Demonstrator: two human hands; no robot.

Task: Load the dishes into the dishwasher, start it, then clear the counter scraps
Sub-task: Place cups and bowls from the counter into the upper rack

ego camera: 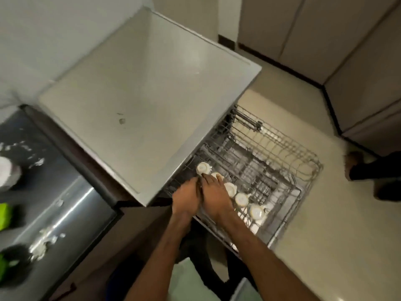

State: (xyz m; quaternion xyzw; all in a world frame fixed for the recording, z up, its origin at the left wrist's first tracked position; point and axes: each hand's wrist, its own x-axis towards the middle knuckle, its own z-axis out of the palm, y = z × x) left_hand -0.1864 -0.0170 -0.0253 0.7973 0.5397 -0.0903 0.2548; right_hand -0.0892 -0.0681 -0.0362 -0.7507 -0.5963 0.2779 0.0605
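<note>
**You:** Where are the cups?

**Helper:** Look down toward four o'clock. The rack is pulled out from under the white table. A row of cups sits upside down along the side nearest you. The row runs from ten o'clock to four o'clock.

**You:** What are my hands doing?

**Helper:** Your left hand and right hand are close together at the ten o'clock end of the row. Your right hand lies over one hidden cup that peeks out by your fingers. It is blurry there, so I cannot tell if either hand is gripping something or just resting.

**You:** How should I hold a cup?

**Helper:** I think the cups are light and hard, and they could break. They may be wet and slippery too. Hold one around its round body. Set it down softly between the wires so it does not bump the next cup.

**You:** What is left to do?

**Helper:** Scraps lie on the steel table at eight o'clock. The rack is out, so I think the wash is not started yet.
</note>
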